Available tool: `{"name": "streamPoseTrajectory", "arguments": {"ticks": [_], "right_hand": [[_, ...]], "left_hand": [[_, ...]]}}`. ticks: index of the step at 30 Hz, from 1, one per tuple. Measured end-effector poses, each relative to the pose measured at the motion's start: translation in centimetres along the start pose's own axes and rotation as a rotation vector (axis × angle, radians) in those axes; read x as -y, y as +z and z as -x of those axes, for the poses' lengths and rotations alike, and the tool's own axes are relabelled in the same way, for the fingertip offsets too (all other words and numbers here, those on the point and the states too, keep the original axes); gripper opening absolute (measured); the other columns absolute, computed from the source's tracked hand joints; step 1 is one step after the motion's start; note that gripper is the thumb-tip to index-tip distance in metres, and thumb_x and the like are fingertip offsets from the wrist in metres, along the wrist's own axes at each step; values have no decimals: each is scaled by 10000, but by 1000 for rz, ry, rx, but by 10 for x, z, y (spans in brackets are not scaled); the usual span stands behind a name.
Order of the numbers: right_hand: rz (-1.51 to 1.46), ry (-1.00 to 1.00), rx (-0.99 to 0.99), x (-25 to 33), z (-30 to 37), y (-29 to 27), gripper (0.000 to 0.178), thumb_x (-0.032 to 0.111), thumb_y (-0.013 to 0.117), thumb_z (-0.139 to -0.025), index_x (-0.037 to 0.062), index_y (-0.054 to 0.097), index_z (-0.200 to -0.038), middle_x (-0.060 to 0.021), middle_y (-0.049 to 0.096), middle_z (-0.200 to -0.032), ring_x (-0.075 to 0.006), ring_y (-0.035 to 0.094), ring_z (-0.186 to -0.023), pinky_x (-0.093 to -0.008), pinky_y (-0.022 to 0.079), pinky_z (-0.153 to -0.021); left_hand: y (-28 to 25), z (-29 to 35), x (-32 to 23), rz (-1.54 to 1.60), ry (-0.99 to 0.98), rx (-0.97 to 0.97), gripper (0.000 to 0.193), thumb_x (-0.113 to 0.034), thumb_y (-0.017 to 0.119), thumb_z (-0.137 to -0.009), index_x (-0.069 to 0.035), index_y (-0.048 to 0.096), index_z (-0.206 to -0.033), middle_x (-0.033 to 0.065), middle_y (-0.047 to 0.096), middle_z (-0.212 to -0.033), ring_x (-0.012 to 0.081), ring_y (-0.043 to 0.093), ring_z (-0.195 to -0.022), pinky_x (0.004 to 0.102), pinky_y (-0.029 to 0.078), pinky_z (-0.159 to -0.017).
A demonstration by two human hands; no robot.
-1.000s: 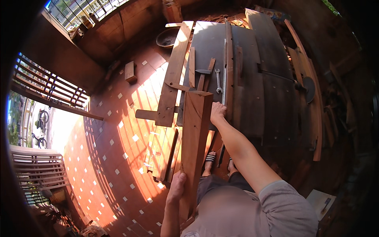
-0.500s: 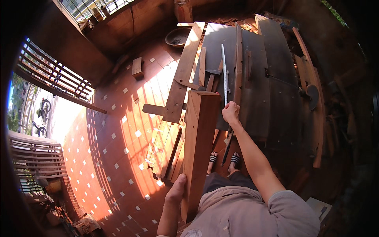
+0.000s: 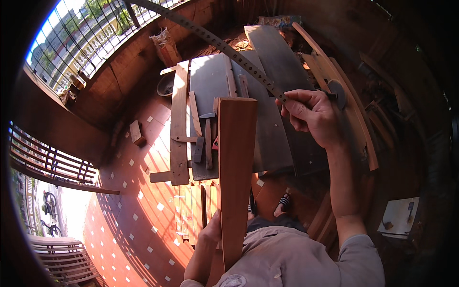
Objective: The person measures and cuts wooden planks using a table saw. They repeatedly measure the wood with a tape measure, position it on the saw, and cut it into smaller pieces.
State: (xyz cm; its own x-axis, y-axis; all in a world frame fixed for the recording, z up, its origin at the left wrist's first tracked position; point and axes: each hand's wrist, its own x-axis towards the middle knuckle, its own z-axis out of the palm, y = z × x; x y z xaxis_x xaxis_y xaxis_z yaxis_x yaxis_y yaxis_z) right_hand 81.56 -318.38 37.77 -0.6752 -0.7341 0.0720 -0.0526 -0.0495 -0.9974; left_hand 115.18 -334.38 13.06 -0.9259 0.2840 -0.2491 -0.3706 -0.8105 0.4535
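Note:
My left hand [image 3: 213, 229] grips a thick, squared wooden beam [image 3: 236, 172] low on its left side, its fingers partly hidden behind the wood. The beam stands steeply upright in front of my body. Off to the beam's right, my raised right hand [image 3: 311, 115] pinches one end of a long steel ruler [image 3: 228, 50]. From there the ruler slants up to the far left, across the view and apart from the beam. Behind the beam, a hammer [image 3: 208, 138] and a small dark block [image 3: 198, 149] lie on the dark-topped workbench [image 3: 203, 71].
A long plank [image 3: 179, 115] lies along the bench's left side. Wooden strips [image 3: 196, 205] are stacked below it, near my feet. A wood block [image 3: 136, 132] and a round bowl [image 3: 165, 86] rest on the tiled floor. Long boards [image 3: 351, 119] stretch along the right.
My right hand has lifted the ruler up and to the right, away from above the bench, swinging its far end leftward. The beam stays in my left hand, and the view has shifted.

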Motion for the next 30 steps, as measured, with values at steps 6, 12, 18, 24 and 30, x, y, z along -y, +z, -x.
{"name": "streamPoseTrajectory", "arguments": {"ticks": [6, 12, 18, 24, 30], "right_hand": [[573, -185, -47, 84, 50, -14, 184, 45, 706, -934, -8, 782, -1093, -100, 789, -917, -122, 723, -776, -262, 553, -684], [700, -271, -110, 91, 71, -24, 184, -7, 705, -874, -12, 789, -1038, -133, 794, -935, -181, 750, -799, -292, 574, -720], [746, -406, -144, 87, 77, -30, 173, -45, 701, -842, -22, 785, -992, -134, 757, -856, -217, 727, -747, -304, 551, -683], [739, -502, -142, 82, 77, -26, 189, -95, 685, -815, -35, 779, -968, -93, 707, -747, -166, 665, -672, -291, 501, -627], [723, -492, -122, 83, 79, -24, 209, -103, 650, -824, -47, 776, -981, -93, 707, -757, -155, 670, -681, -278, 505, -630]], "left_hand": [[18, -44, -10, -2, -27, 287, 986, -821, 526, -884, -15, 510, -1451, 189, 676, -1241, 323, 731, -998, 489, 627, -834], [11, -57, -6, 6, -172, 201, 965, -787, 612, -867, -19, 526, -1445, 172, 669, -1286, 289, 719, -1064, 461, 611, -895], [3, -55, 1, -46, -227, 158, 963, -786, 617, -865, -22, 530, -1445, 165, 670, -1291, 280, 714, -1075, 452, 607, -903], [-5, -46, 9, -54, -221, 128, 961, -785, 623, -863, -24, 533, -1444, 157, 671, -1295, 270, 710, -1086, 443, 603, -911], [-10, -41, 16, -60, -213, 108, 960, -784, 628, -861, -27, 537, -1444, 149, 673, -1300, 261, 706, -1097, 434, 599, -919]]}}
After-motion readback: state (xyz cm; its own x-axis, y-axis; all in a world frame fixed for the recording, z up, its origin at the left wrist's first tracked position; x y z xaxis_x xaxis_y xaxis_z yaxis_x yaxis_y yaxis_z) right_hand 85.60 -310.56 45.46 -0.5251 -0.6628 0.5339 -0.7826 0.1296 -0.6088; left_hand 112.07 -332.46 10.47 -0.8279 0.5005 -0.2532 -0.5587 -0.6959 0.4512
